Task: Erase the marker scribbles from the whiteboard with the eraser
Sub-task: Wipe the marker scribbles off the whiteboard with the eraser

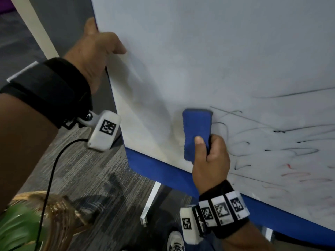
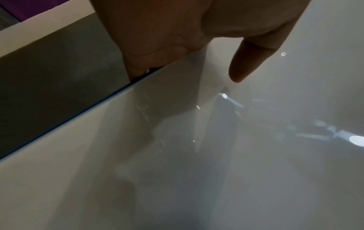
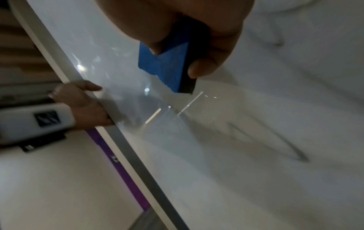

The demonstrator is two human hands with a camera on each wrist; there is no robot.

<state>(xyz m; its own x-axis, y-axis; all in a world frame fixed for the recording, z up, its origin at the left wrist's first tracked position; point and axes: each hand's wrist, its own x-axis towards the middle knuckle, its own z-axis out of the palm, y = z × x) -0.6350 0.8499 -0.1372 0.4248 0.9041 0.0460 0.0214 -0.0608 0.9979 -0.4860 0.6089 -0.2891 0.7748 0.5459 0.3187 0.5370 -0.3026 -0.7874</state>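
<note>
A large whiteboard (image 1: 208, 51) with a blue lower frame fills the head view. My right hand (image 1: 211, 160) grips a blue eraser (image 1: 196, 127) and presses it flat on the board's lower left area. Black scribbles (image 1: 272, 140) and fainter red marks (image 1: 297, 176) lie to the right of the eraser. In the right wrist view the eraser (image 3: 167, 62) sits between my thumb and fingers on the board. My left hand (image 1: 97, 49) grips the board's left edge, thumb on the front face, fingers behind; the left wrist view shows that thumb (image 2: 248, 62) on the whiteboard (image 2: 216, 155).
Grey patterned carpet (image 1: 87, 169) lies below the board. A white stand leg (image 1: 150, 201) reaches down under the blue frame. A wicker basket with green leaves (image 1: 36, 220) stands at the lower left. A shoe (image 1: 175, 241) shows at the bottom.
</note>
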